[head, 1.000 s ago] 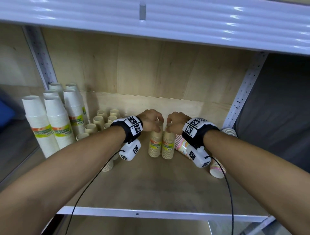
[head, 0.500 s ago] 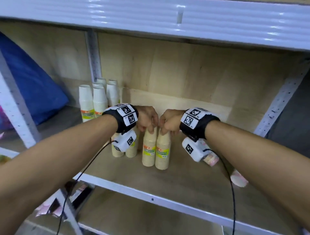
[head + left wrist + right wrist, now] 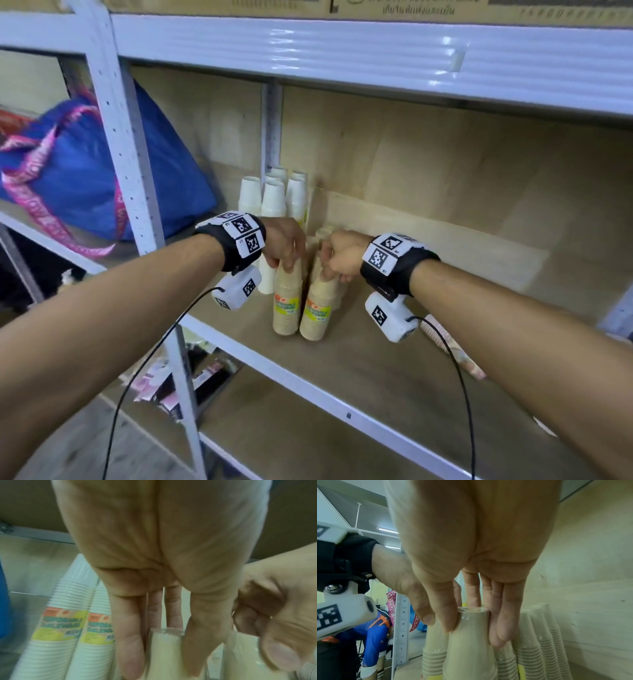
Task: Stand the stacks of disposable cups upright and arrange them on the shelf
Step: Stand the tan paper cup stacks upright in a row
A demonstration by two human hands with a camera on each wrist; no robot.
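1. Each hand grasps the top of one tan cup stack: left hand (image 3: 286, 245) on the left stack (image 3: 287, 301), right hand (image 3: 339, 257) on the right stack (image 3: 318, 306).
2. Both stacks stand upright on the shelf (image 3: 394, 373), white stacks (image 3: 274, 198) at eleven o'clock.
3. Step: placing the pair. Next, probably nudge them toward eleven o'clock, then let go.

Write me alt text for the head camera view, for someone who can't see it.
Two bare hands each grip the top of an upright beige cup stack on a wooden shelf: the left hand holds the left beige stack, the right hand the right beige stack. White cup stacks stand behind them; a patterned stack lies on its side at right.
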